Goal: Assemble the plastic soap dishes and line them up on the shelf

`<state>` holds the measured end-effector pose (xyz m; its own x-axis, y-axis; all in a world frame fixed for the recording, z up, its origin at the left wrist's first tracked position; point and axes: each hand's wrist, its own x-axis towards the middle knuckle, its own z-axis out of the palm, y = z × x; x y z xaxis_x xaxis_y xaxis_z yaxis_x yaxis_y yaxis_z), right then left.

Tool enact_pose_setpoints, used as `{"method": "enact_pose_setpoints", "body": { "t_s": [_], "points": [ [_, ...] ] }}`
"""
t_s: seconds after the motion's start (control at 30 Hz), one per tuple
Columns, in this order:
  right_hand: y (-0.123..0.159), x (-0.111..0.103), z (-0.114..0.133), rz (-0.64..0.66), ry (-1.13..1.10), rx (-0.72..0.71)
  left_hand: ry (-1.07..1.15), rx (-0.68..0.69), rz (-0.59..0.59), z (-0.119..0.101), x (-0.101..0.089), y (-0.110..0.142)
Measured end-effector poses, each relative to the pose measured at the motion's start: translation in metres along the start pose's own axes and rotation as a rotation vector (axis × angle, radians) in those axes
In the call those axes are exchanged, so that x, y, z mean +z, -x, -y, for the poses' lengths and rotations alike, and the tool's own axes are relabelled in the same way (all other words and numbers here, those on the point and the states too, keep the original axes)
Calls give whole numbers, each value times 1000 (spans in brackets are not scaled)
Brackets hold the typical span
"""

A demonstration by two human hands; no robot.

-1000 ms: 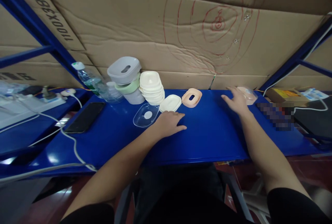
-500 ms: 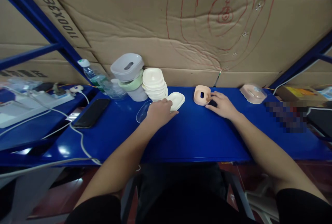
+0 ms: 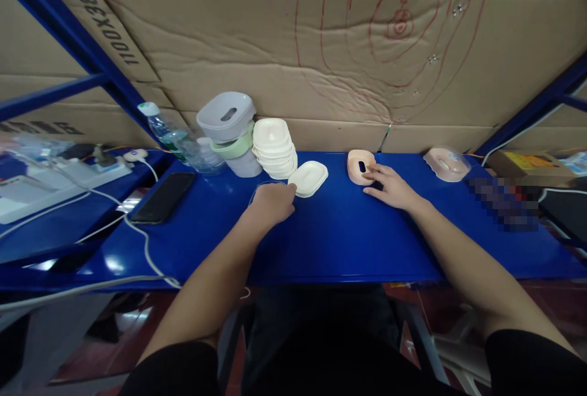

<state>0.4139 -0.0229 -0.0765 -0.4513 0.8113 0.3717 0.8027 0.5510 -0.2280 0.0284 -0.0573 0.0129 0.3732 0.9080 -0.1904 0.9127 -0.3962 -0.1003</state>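
Note:
My left hand (image 3: 271, 203) lies curled over a clear plastic lid (image 3: 257, 189) on the blue shelf (image 3: 339, 237); only the lid's far rim shows past my knuckles. Just right of it rests a single white lid (image 3: 310, 178). My right hand (image 3: 389, 187) is flat on the shelf with fingers stretched out, its fingertips touching a pink ring-shaped lid (image 3: 359, 166) that has a dark slot in its middle.
A stack of white lids (image 3: 274, 148) and a grey-lidded container stack (image 3: 228, 120) stand at the back beside a water bottle (image 3: 172, 136). A black phone (image 3: 162, 197) and white cable (image 3: 137, 243) lie left. Another pink piece (image 3: 446, 164) sits far right. Cardboard backs the shelf.
My right hand came left from the far pink piece to the pink ring lid and nudged it back. My left hand moved up and left onto the clear lid.

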Motion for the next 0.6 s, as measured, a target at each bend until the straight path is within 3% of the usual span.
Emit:
{"method": "enact_pose_setpoints", "body": {
  "t_s": [0.13,0.27,0.6],
  "points": [
    [1,-1,-4,7,-8,20,32,-47,-96,-5,3,-4],
    [2,-3,-10,4,-15,56,6,-5,-187,-15,8,-8],
    [2,-4,-11,-6,23,137,95,357,-200,-29,29,-20]
  ]
}}
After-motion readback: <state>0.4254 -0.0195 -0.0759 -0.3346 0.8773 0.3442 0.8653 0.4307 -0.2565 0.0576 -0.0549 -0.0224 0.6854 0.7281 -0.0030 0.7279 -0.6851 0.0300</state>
